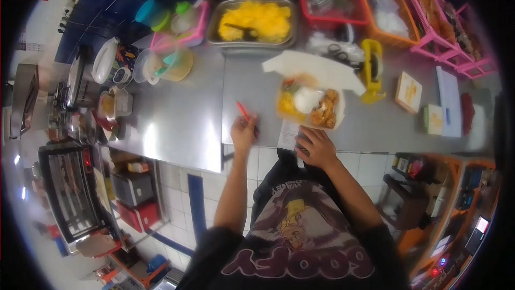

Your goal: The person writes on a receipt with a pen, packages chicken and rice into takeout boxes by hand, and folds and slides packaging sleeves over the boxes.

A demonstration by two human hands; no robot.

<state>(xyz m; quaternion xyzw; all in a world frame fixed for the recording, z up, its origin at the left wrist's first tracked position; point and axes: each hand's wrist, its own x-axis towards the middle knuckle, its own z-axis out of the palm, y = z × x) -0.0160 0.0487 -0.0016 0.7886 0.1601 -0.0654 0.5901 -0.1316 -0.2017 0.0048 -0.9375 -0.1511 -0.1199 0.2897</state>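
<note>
Both hands rest at the near edge of the steel counter [177, 123]. Closed around a red pen [243, 111], the left hand [244, 134] holds it with the tip pointing away over the metal. Just right of it, the right hand [315, 148] lies with its fingers spread flat on a white paper slip [288, 133], pinning it down. Touching the slip's far edge sits an open food box [310, 106] with rice, fried pieces and yellow sides, its white lid folded back. Farther off stands a metal tray of yellow food [252, 20], with a yellow tape dispenser [372, 69] to the right and pink baskets [445, 27] beyond.
</note>
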